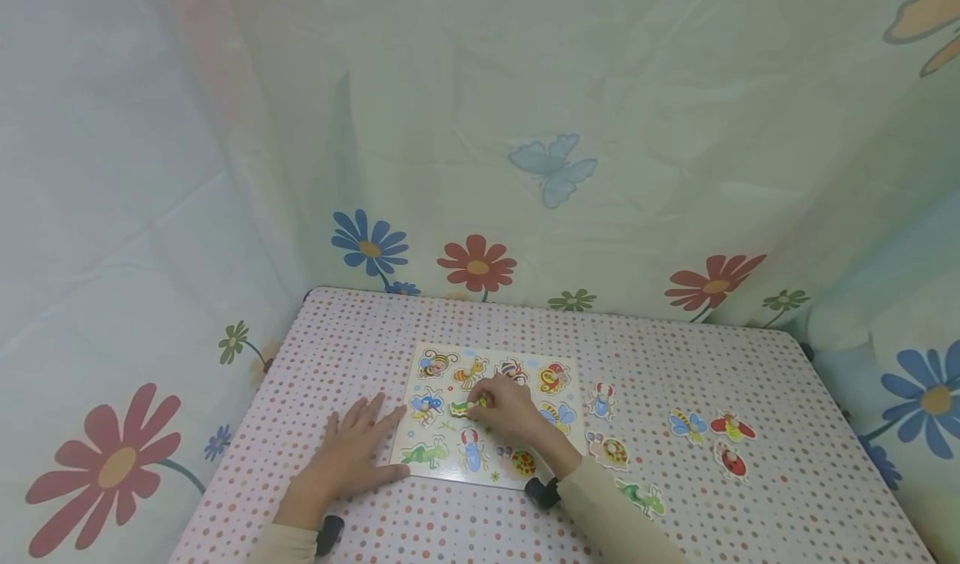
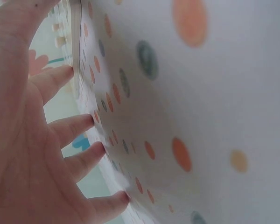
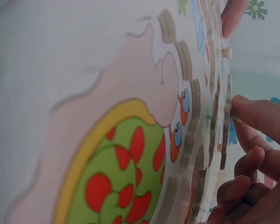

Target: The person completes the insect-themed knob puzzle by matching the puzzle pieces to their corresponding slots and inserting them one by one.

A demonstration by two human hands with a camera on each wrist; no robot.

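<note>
A wooden insect puzzle board lies on the table. Over its middle row my right hand pinches a green puzzle piece by its knob, between thumb and forefinger. In the right wrist view this piece appears edge-on, close over the board. Nearer that camera is a recess with a snail picture. My left hand rests with fingers spread at the board's left side, its thumb by the lower left corner. The left wrist view shows the left fingertips touching the dotted tabletop.
Loose pieces lie right of the board: a stag beetle, a snail, a green grasshopper, a blue-winged insect, a red-winged insect and a ladybug. A flowered curtain hangs behind the table.
</note>
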